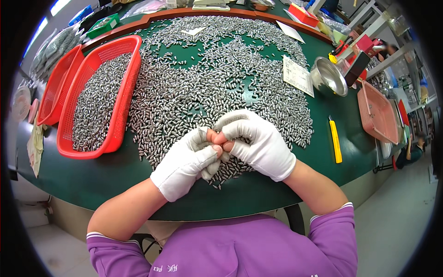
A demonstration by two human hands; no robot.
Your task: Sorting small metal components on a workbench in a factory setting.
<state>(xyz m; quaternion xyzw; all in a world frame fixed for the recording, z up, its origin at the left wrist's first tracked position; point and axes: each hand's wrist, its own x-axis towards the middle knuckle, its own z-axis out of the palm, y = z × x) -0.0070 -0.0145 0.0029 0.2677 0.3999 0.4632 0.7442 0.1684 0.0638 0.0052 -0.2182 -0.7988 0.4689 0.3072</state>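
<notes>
Small silvery metal pieces [184, 92], bullet-like in shape, lie spread thickly across the green table [207, 203]. Over the near edge of this spread, my left hand [187, 159] and my right hand [256, 143] meet, both in white gloves with bare fingertips. The thumbs and forefingers of both hands are pinched together, tip to tip. Whatever sits between the fingertips is hidden. Grey smudges mark the glove fingers.
Left of the pile stands a red basket [131, 87] full of the same pieces, beside another red basket [55, 87]. To the right are a printed paper sheet [297, 76], a steel bowl [328, 76], a yellow cutter knife [335, 141] and a pink basket [378, 124].
</notes>
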